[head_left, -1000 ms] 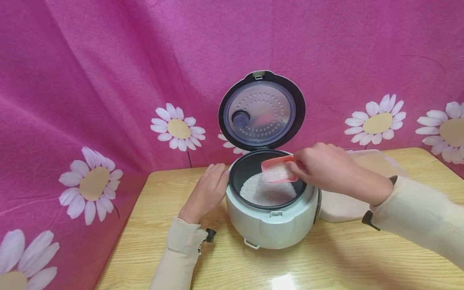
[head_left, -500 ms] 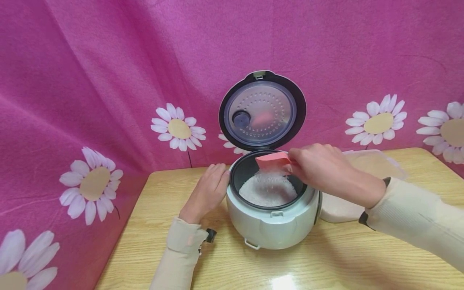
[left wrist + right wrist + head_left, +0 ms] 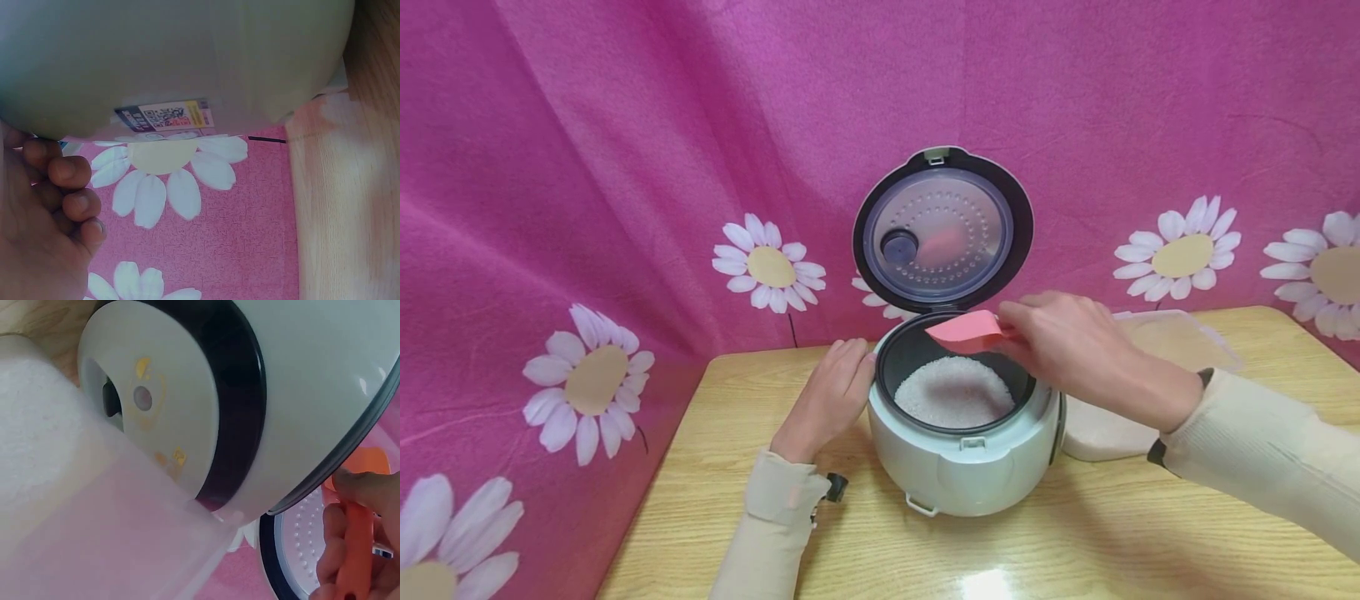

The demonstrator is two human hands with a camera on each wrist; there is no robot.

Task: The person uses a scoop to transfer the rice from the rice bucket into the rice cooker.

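A white rice cooker (image 3: 947, 475) stands with its lid (image 3: 942, 225) raised; white rice (image 3: 955, 393) lies in its dark inner pot (image 3: 898, 350). My right hand (image 3: 1071, 346) grips the handle of a coral-pink scoop (image 3: 966, 332), tipped over above the rice; the scoop's inside is hidden. In the right wrist view, the fingers curl round the orange-looking handle (image 3: 356, 550). My left hand (image 3: 827, 396) holds the cooker's left rim; in the left wrist view its curled fingers (image 3: 78, 203) are beside the cooker's side (image 3: 187, 56).
A translucent container (image 3: 1105, 429) of rice stands right of the cooker, partly behind the right forearm, close against the cooker's side in the right wrist view. A pink cloth (image 3: 1075, 125) with daisies hangs behind the wooden table (image 3: 700, 500).
My right hand has turned the scoop from level and loaded to tipped over. Rice fell into the pot half a second ago; none is falling now. The left hand has not moved.
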